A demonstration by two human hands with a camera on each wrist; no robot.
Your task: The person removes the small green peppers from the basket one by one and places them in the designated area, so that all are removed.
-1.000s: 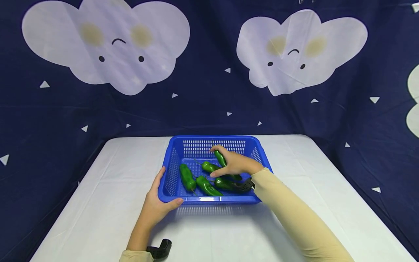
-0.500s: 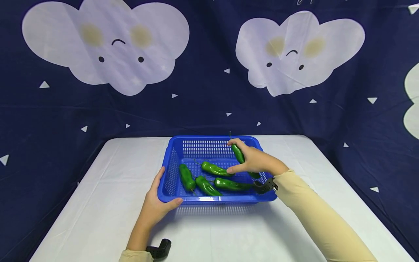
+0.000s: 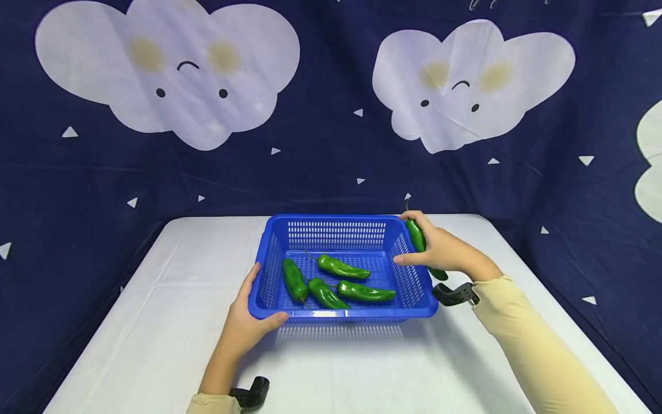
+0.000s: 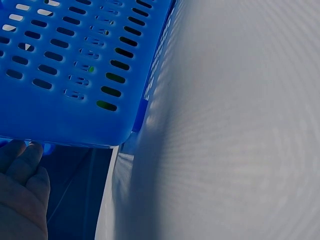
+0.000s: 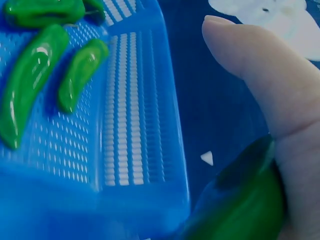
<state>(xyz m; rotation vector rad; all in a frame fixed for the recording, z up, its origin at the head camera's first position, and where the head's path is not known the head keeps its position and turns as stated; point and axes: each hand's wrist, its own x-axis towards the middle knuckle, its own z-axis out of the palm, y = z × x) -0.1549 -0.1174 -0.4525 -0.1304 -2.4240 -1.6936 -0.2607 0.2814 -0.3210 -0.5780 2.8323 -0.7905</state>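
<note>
Right hand [image 3: 446, 248] is the one at the prize, fingers clamped on a green pepper [image 3: 415, 234] just outside the right rim of the blue basket [image 3: 331, 314], long axis running far-left to near-right, left hand [image 3: 247, 322] spread-fingered at the near-left corner.

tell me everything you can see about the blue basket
The blue basket is rectangular and looks like smooth plastic, with a broad rim, rows of slots through its walls and a perforated floor. It stands open side up on the white-covered table, with four green peppers lying inside it. The left hand grips its near left corner, thumb on the near rim.
</note>
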